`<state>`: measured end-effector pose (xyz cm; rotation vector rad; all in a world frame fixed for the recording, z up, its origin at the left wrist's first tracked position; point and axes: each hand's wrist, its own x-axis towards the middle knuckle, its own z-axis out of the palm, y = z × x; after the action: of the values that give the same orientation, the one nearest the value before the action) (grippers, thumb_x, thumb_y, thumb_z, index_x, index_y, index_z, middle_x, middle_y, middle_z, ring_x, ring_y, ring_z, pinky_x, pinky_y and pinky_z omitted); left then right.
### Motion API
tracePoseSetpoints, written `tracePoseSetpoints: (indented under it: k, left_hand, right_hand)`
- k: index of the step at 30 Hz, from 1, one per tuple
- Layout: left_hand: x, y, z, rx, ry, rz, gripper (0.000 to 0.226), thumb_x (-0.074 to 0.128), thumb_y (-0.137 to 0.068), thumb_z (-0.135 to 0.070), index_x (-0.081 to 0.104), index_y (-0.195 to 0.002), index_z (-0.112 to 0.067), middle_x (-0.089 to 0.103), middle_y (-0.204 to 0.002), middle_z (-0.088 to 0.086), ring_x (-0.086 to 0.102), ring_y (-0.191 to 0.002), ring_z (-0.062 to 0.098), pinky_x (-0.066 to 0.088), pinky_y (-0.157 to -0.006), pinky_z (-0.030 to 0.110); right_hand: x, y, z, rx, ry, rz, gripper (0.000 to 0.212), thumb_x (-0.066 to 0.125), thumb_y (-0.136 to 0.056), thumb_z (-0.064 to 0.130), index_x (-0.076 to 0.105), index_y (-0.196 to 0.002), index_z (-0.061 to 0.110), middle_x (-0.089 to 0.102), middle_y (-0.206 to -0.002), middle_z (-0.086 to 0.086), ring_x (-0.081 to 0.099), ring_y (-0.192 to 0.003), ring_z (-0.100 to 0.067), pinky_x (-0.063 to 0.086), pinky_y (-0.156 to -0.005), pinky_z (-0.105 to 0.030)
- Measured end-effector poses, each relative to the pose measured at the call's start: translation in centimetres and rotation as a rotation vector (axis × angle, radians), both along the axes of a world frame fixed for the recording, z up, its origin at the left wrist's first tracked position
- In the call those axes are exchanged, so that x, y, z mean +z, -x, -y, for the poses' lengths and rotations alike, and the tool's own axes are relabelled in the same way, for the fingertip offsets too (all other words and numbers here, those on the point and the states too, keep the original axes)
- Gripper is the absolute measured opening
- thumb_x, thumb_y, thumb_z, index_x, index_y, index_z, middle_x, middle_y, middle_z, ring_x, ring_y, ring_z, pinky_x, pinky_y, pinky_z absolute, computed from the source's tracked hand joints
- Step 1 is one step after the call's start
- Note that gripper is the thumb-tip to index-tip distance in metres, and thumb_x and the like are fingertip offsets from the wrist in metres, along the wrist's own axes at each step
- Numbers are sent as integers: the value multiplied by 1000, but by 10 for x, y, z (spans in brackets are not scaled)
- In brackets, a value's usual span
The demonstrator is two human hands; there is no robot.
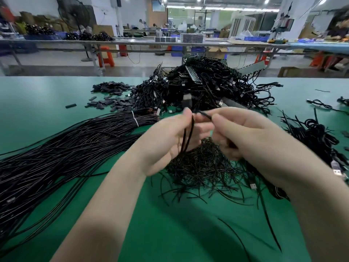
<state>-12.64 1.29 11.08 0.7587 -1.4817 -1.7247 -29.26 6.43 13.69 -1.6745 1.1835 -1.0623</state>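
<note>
Head view: at frame center, above the green counter (56, 95), the left hand (170, 140) and right hand (251, 135) each close their grip on one thin black cable (191, 129); its blurred upper end is perhaps a plug.

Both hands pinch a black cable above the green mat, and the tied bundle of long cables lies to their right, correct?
No: the head view shows the tied bundle of long cables to their left, not right. The left hand and right hand do both pinch the black cable above the green mat.
</note>
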Motion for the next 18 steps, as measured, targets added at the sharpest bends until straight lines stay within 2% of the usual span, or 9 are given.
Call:
tracePoseSetpoints:
  k: [2,4,6,8,10,12,14,16,18]
  left_hand:
    - [6,-5,0,-7,-41,-184,41,36,-98,-39,61,-121,-16,73,-112,0,68,-104,10,54,-93,29]
    - [13,-8,-2,-43,-77,-321,46,32,-98,-41,60,-124,-14,69,-122,5,64,-116,16,51,-99,32]
    - [17,-9,-4,-57,-77,-394,49,26,-102,-39,63,-119,-12,71,-118,7,65,-113,18,52,-98,31]
    - [18,-11,-5,-78,-71,-469,54,25,-103,-38,71,-108,-11,74,-106,6,70,-100,17,56,-89,29]
    - [20,-16,-5,-112,-63,-494,52,30,-101,-38,77,-91,-16,75,-84,0,72,-79,14,59,-73,26]
    - [21,-20,-6,-144,-3,-354,48,36,-99,-39,74,-76,-21,63,-59,-6,61,-54,10,51,-57,22]
    - [16,-19,-6,-155,125,-67,46,37,-96,-40,69,-67,-23,52,-47,-7,48,-42,9,42,-49,20]
    - [8,-14,-6,-131,262,233,47,37,-96,-42,69,-67,-23,50,-44,-6,44,-39,9,40,-45,18]
    - [2,-8,-4,-98,321,444,49,35,-102,-44,70,-77,-22,58,-49,-4,50,-43,9,42,-48,18]
  right_hand:
    - [-10,-15,-5,91,7,32,24,43,-102,23,67,-104,22,50,-55,11,43,-47,-7,36,-44,-16]
    - [-22,-22,-3,193,-59,120,23,43,-102,28,64,-99,19,48,-56,6,43,-49,-12,37,-48,-20]
    - [-32,-15,6,300,-162,210,27,46,-98,37,65,-93,20,44,-56,2,39,-49,-14,36,-50,-20]
    - [-38,-2,15,310,-196,54,34,50,-93,46,70,-83,20,44,-53,2,38,-48,-12,35,-50,-20]
    - [-45,6,21,269,-222,-156,43,54,-88,55,68,-69,18,39,-49,4,33,-46,-11,30,-47,-20]
    - [-50,14,26,142,-231,-259,58,60,-78,63,52,-58,9,31,-52,0,24,-47,-14,22,-45,-21]
    - [-48,22,27,37,-206,-304,65,64,-72,66,42,-62,6,27,-56,0,20,-50,-14,18,-45,-22]
    - [-42,28,26,13,-216,-256,57,63,-71,65,50,-63,11,30,-55,2,21,-49,-14,18,-46,-25]
    - [-33,30,23,4,-231,-132,42,57,-79,58,63,-64,19,34,-54,5,24,-49,-13,18,-48,-27]
